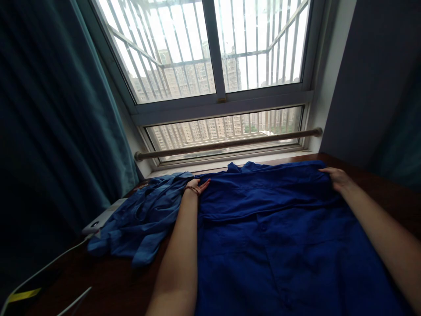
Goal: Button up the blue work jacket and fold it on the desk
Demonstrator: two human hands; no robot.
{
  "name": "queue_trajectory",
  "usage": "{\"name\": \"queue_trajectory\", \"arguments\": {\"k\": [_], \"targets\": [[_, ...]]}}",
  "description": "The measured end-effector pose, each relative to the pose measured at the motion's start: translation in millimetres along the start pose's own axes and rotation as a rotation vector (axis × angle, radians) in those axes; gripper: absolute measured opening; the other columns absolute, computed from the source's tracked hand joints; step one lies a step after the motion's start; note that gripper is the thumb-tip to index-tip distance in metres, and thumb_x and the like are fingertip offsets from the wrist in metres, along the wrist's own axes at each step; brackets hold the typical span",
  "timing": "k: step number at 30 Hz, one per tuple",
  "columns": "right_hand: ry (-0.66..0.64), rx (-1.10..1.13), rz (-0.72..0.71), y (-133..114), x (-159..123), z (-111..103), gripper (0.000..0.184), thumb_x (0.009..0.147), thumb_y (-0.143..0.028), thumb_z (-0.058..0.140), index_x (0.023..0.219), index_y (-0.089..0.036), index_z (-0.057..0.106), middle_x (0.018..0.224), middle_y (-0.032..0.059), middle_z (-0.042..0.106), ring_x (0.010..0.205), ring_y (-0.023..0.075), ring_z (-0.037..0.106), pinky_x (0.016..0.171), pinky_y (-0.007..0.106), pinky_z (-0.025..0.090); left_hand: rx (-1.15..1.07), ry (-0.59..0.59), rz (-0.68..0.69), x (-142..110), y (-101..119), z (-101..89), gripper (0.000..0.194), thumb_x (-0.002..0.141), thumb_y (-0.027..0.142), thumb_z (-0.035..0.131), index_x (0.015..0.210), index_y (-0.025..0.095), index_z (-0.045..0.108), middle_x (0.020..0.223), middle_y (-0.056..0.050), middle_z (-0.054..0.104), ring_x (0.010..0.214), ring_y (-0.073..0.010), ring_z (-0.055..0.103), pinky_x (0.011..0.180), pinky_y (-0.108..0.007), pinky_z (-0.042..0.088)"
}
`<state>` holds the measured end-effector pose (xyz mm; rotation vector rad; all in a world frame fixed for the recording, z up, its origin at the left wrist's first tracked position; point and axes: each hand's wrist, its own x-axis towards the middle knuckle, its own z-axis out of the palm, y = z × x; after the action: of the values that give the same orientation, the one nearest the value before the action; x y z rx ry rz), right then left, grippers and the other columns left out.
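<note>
A dark blue garment (pixel 276 228) lies spread flat on a dark wooden table (pixel 112 281) under a window. My left hand (pixel 196 186), with a beaded bracelet at the wrist, rests at the garment's far left edge, fingers stretched flat on the cloth. My right hand (pixel 336 176) lies on the far right corner of the garment, its fingers curled over the cloth's edge. A second, lighter blue garment (pixel 144 219) lies crumpled just left of my left arm.
A white device (pixel 101 220) with a cable (pixel 46 267) sits at the table's left edge. Teal curtains (pixel 55 114) hang on the left and a dark wall (pixel 375 79) stands right. A metal rail (pixel 230 142) crosses the window beyond the table.
</note>
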<state>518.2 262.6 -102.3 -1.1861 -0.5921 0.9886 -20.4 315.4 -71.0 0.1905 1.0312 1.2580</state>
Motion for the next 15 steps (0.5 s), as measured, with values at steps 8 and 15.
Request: {"name": "queue_trajectory", "arguments": {"k": [8, 15], "targets": [[-0.176, -0.128, -0.013, -13.0, -5.1, 9.6, 0.076, 0.056, 0.012, 0.042, 0.122, -0.025, 0.045, 0.069, -0.0011, 0.065, 0.052, 0.0121, 0.057, 0.052, 0.023, 0.046, 0.076, -0.006, 0.006, 9.7, -1.2, -4.5, 0.046, 0.088, 0.013, 0.026, 0.131, 0.018, 0.013, 0.107, -0.02, 0.054, 0.079, -0.0228, 0.063, 0.051, -0.033, 0.055], [-0.122, -0.169, -0.082, -9.8, 0.3, 13.2, 0.052, 0.059, 0.005, 0.053, 0.108, -0.011, 0.057, 0.065, 0.0051, 0.064, 0.059, 0.016, 0.059, 0.059, 0.029, 0.05, 0.149, -0.014, 0.006, 15.1, -1.6, -6.3, 0.051, 0.087, 0.011, 0.021, 0.134, 0.019, 0.004, 0.118, -0.024, 0.045, 0.089, -0.0276, 0.061, 0.05, -0.036, 0.055]]}}
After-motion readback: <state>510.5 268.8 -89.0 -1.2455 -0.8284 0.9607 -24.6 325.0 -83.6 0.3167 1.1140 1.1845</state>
